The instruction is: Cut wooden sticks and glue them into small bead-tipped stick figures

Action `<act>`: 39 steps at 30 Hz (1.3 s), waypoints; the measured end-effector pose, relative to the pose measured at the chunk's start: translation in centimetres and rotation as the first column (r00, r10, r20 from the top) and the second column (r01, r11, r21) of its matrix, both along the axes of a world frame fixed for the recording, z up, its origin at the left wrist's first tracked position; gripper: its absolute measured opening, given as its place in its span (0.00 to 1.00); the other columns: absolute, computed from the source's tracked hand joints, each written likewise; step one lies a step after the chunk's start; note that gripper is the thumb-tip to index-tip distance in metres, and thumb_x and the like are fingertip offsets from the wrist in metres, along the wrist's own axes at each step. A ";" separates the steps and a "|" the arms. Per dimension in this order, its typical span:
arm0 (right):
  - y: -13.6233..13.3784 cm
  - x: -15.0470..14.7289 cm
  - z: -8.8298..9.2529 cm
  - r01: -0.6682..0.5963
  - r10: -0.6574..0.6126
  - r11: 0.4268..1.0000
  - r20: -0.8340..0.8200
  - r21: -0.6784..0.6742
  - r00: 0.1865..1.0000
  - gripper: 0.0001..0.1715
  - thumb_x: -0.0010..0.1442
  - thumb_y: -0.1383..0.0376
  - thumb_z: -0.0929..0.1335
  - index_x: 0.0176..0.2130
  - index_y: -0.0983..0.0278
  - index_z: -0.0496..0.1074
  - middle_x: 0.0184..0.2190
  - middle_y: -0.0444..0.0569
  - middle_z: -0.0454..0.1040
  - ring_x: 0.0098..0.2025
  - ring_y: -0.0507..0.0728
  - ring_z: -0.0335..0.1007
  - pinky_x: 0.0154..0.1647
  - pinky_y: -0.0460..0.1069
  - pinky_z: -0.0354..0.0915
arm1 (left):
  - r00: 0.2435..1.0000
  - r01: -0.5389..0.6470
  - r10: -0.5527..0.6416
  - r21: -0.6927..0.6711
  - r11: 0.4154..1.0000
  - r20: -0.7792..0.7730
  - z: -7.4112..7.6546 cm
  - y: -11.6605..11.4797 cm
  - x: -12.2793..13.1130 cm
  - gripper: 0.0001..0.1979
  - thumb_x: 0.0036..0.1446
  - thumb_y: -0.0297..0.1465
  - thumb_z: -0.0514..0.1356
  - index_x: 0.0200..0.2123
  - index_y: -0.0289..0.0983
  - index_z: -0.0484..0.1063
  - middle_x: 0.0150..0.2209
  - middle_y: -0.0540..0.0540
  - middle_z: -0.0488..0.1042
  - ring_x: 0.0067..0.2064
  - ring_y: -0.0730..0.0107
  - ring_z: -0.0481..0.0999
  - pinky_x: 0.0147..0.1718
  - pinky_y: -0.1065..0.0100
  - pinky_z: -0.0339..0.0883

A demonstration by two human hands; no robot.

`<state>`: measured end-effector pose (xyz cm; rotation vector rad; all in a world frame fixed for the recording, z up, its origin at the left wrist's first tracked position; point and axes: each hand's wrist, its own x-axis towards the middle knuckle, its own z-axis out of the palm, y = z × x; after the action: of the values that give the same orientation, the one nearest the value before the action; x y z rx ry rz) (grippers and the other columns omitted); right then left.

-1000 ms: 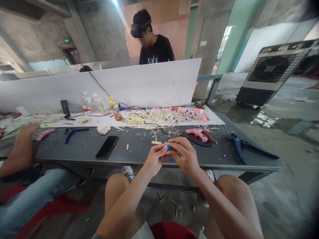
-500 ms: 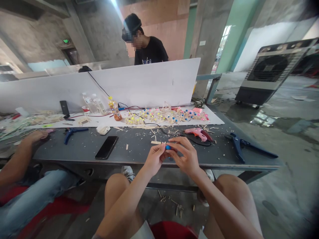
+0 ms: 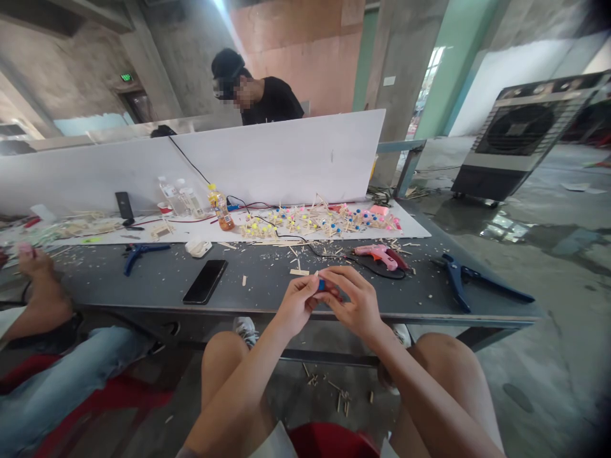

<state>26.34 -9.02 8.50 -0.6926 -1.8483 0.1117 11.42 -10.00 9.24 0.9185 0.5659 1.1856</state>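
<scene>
Pinching a blue bit [image 3: 321,284]: left hand [image 3: 298,302] and right hand [image 3: 356,302] are together, fingertips of both on it, over the near edge of the table [image 3: 267,296]. Bit sits between them, held up off the top. A small pale tip, maybe wood, pokes out just above it.

Done, by my read: the spread of stick pieces [image 3: 329,222] with yellow, pink and blue knobs on the right part of the board [image 3: 410,229]. They look assembled; too tangled to count from here. The one in hand I'd call unfinished, since both hands are on it, but can't confirm. Remaining count: no way to tell. Scraps are scattered on the table; glue gun [image 3: 380,256] lies beyond the right hand, cutter [image 3: 461,280] farther right, neither one touched.

Hard to see: fingers cover most of the bit, so its shape and any joint are lost. Neighbour's hand [image 3: 37,262] at far left is blurred, with something pink I can't identify. Co-worker [image 3: 274,98] is cut off by the panel [image 3: 238,159], hands out of sight.
</scene>
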 end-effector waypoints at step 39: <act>-0.4 -0.4 0.0 0.043 -0.043 0.999 -0.001 0.006 0.999 0.14 0.64 0.67 0.67 0.49 0.58 0.77 0.44 0.53 0.78 0.45 0.59 0.76 0.44 0.53 0.73 | 0.997 -0.038 0.042 -0.060 0.997 0.069 -0.4 0.0 0.0 0.17 0.46 0.42 0.72 0.28 0.33 0.78 0.28 0.47 0.76 0.30 0.72 0.75 0.33 0.70 0.69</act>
<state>25.97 -9.37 8.45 -0.7275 -1.8306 0.0784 11.47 -10.04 8.86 0.8157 0.5616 1.2266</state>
